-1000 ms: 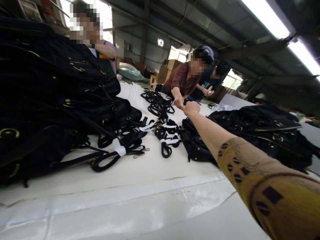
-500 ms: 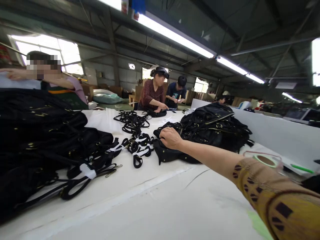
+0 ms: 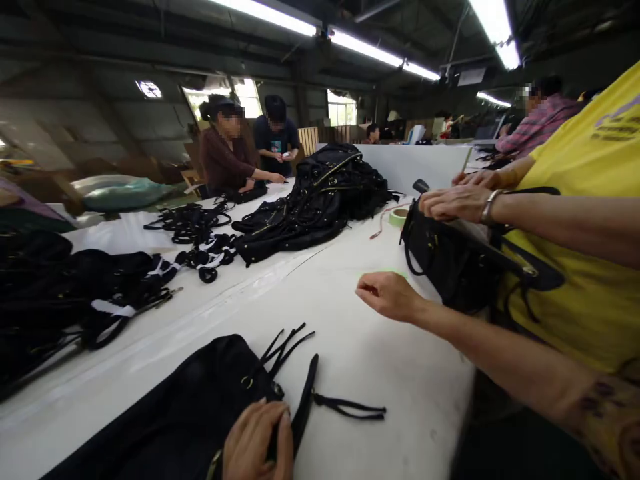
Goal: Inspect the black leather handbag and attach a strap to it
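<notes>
A black bag [image 3: 185,400] with gold rings and thin cords lies at the front of the white table. My left hand [image 3: 257,440] grips its near right edge, fingers on top and thumb at the side. A black strap [image 3: 304,403] with a knotted cord sticks out beside that hand. My right hand [image 3: 387,293] hovers over the table with its fingers curled and nothing visible in them. Just beyond it, a co-worker's hands [image 3: 460,200] hold another black bag [image 3: 445,257], upright at the table's right side.
A heap of black bags [image 3: 325,193] lies farther back on the table [image 3: 320,300]. Bundled black straps [image 3: 205,257] sit left of it, near another dark pile [image 3: 65,287]. A tape roll [image 3: 399,217] lies by the white partition [image 3: 425,167]. The co-worker in yellow [image 3: 590,267] stands close on my right.
The view has swung right. My right hand has left the bag heap and come back toward me. My left hand on a bag and the co-worker in yellow have come into view.
</notes>
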The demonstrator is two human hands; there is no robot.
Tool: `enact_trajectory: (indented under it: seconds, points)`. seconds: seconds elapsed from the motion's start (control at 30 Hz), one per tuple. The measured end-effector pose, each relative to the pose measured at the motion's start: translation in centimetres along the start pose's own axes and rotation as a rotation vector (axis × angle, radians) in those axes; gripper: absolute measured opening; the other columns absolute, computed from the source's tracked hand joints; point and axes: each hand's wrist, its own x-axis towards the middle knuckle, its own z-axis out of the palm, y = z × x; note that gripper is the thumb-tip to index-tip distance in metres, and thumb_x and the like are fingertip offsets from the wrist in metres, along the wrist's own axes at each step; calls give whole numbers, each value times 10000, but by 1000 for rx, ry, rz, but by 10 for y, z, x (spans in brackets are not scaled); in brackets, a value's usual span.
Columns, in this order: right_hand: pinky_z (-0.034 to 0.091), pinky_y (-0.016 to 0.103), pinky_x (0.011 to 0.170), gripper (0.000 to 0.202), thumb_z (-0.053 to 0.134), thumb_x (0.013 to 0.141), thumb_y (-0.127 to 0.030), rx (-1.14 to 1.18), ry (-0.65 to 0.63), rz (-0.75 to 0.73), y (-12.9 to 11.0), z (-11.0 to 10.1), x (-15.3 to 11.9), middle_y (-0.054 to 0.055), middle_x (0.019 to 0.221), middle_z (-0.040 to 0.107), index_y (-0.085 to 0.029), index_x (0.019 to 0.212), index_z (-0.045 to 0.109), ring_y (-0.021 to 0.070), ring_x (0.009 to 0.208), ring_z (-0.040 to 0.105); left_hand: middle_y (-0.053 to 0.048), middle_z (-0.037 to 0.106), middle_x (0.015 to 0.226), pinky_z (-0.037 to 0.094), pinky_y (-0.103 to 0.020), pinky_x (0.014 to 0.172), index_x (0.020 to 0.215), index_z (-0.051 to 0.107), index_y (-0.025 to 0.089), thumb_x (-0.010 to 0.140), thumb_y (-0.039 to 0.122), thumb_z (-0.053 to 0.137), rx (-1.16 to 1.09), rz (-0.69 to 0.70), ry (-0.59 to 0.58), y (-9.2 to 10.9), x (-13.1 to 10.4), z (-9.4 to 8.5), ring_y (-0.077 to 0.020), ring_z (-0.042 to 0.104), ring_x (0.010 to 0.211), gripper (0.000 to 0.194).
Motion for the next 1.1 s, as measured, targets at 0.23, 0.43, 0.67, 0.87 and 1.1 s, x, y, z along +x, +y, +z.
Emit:
enact_trajectory:
  seconds: [0.23, 0.43, 0.67, 0.87, 1.1]
  points:
    - [329, 259, 603, 171, 595, 860, -366, -30, -32, 244, 21, 46, -74, 13, 885, 673, -199, 861, 634, 172, 782, 607, -73, 666, 929, 424, -471, 932, 925, 614, 208, 911, 267, 482, 62, -54, -21, 23, 6, -9, -266, 538, 1029, 145]
    - [358, 281, 660, 193, 627, 866, -374, -84, -35, 279, 12, 83, -50, 48, 956, 640, -184, 895, 606, 199, 861, 603, -65, 659, 924, 441, -457, 958, 894, 607, 195, 913, 223, 460, 129, -86, -50, 36, 12, -9, -247, 553, 1021, 151]
    - [359, 312, 647, 209, 407, 971, -256, -112, -57, 190, 25, 95, -55, 64, 952, 633, -196, 858, 572, 212, 878, 595, -90, 573, 1270, 437, -469, 1067, 1204, 521, 199, 890, 193, 465, 267, -131, 22, 50, -44, -34, -239, 449, 1281, 319]
    - [349, 314, 620, 207, 398, 962, -301, -58, -133, 34, 33, 103, -51, 17, 953, 631, -241, 856, 565, 189, 809, 583, -149, 550, 1319, 403, -541, 1089, 1267, 520, 133, 917, 248, 426, 447, -433, -269, 32, -108, -100, -289, 452, 1291, 381]
    - [364, 298, 616, 174, 462, 937, -378, -23, -216, -23, 39, 108, -45, -21, 978, 631, -271, 894, 592, 175, 813, 600, -61, 612, 1175, 451, -388, 987, 1113, 617, 218, 833, 202, 589, 378, -542, -506, 30, -70, -136, -233, 547, 1115, 281]
